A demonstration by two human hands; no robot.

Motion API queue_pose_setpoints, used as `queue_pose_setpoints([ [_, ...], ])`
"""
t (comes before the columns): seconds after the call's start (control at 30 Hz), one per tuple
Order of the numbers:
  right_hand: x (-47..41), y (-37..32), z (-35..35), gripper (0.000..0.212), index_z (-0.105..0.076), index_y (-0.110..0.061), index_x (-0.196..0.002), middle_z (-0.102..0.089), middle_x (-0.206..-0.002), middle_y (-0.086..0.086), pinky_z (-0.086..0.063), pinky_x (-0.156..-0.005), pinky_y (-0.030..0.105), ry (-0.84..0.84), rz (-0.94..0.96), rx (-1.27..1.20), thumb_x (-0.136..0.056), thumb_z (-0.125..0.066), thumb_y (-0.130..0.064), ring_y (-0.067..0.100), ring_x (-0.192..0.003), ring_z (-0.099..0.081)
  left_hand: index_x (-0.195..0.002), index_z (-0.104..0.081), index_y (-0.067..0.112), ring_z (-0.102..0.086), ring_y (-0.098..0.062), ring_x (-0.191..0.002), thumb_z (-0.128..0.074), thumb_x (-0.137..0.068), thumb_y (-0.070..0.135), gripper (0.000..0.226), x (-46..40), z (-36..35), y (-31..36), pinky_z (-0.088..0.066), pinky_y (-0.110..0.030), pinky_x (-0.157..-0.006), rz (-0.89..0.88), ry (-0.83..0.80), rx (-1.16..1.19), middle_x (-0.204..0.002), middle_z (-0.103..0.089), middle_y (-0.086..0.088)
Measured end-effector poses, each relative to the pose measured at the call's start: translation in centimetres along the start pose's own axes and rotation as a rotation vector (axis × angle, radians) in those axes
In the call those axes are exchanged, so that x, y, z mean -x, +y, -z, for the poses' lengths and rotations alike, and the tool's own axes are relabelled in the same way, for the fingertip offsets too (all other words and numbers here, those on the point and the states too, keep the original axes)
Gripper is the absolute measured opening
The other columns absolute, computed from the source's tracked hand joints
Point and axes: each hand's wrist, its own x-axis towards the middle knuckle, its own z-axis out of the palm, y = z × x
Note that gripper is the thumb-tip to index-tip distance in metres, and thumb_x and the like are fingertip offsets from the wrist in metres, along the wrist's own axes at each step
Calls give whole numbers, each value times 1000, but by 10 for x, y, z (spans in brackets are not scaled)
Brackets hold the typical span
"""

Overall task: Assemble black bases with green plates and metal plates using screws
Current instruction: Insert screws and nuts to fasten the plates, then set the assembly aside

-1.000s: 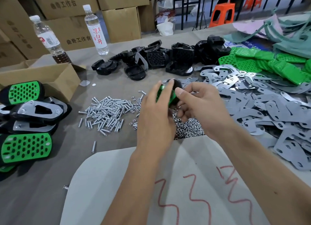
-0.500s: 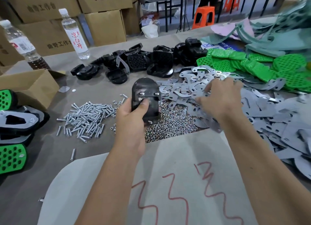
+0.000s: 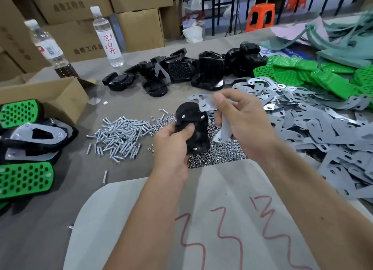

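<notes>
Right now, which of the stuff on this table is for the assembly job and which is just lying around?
For the job:
black base in left hand
metal plate in right hand
screws
green plates

Lying about:
water bottle
cardboard box
orange stool

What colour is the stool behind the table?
Orange, with dark cut-outs; the stool shows in the head view.

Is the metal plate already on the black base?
Not yet. The right hand holds the plate beside the base, whose screw tips are bare.

The left hand (image 3: 171,146) grips a black base (image 3: 193,128) while the right hand (image 3: 242,120) pinches a metal plate (image 3: 207,105) beside it.
</notes>
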Motion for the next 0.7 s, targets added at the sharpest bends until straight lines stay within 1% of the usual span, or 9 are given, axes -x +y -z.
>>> queue_pose_setpoints([
  [0.1, 8, 2, -18, 20, -70, -22, -90, -58, -56, 1, -30, -45, 19, -54, 41, 106, -106, -59, -26, 8, -45, -38, -96, -75, 13, -70, -29, -89, -62, -96, -4, 21, 1, 0, -3, -59, -41, -77, -70, -3, -29, -96, -75, -12],
  [0.2, 13, 3, -32, 20, -61, -21, -88, -60, -55, 1, -32, -48, 16, 42, 79, 205, -107, -57, -25, 4, -44, -41, -87, -77, 16, -65, -27, -85, -63, -94, -5, 26, 0, -2, -7, -56, -49, -81, -191, 23, -95, -87, -72, -9],
  [0.23, 15, 2, -34, 19, -59, -21, -88, -62, -56, 3, -32, -49, 16, 72, 92, 205, -106, -57, -25, 5, -44, -42, -84, -77, 17, -63, -26, -83, -62, -94, -5, 28, 0, -2, -8, -56, -48, -77, -226, 24, -119, -85, -71, -8],
  [0.3, 17, 1, -37, 17, -58, -21, -89, -64, -57, 5, -33, -49, 17, 100, 104, 185, -106, -58, -25, 5, -45, -43, -82, -76, 18, -61, -22, -75, -61, -94, -5, 30, 2, -4, -11, -51, -32, -59, -267, 25, -152, -79, -69, -4],
  [0.37, 18, 0, -39, 16, -58, -21, -89, -64, -55, 4, -32, -48, 15, 104, 105, 216, -104, -61, -26, 6, -43, -43, -81, -76, 19, -59, -19, -71, -59, -94, -6, 33, 4, -6, -12, -50, -26, -54, -270, 28, -136, -76, -68, -3],
  [0.43, 18, 1, -40, 17, -57, -19, -90, -63, -53, 4, -31, -47, 18, 129, 108, 298, -102, -64, -28, 9, -42, -44, -78, -77, 22, -60, -18, -71, -59, -94, -8, 38, 4, -7, -12, -55, -28, -62, -274, 39, -99, -76, -70, -3],
  [0.53, 18, 4, -42, 25, -51, -18, -94, -63, -56, 12, -42, -53, 39, 178, 74, 352, -97, -70, -33, 25, -49, -52, -80, -78, 22, -63, -16, -74, -61, -93, -8, 37, 3, -6, -12, -56, -31, -73, -289, 63, -92, -79, -73, -1],
  [0.57, 18, 3, -41, 27, -50, -19, -95, -63, -56, 13, -45, -56, 41, 188, 55, 348, -96, -72, -35, 28, -51, -54, -81, -78, 22, -62, -16, -75, -62, -92, -7, 35, 3, -5, -12, -56, -32, -74, -297, 67, -102, -79, -73, 0],
  [0.7, 17, 4, -40, 21, -53, -18, -101, -67, -63, 5, -42, -59, 33, 134, 23, 300, -96, -72, -26, 13, -52, -52, -86, -77, 21, -66, -14, -77, -61, -94, -4, 30, -1, -4, -11, -57, -31, -76, -314, 122, -135, -81, -75, 3],
])
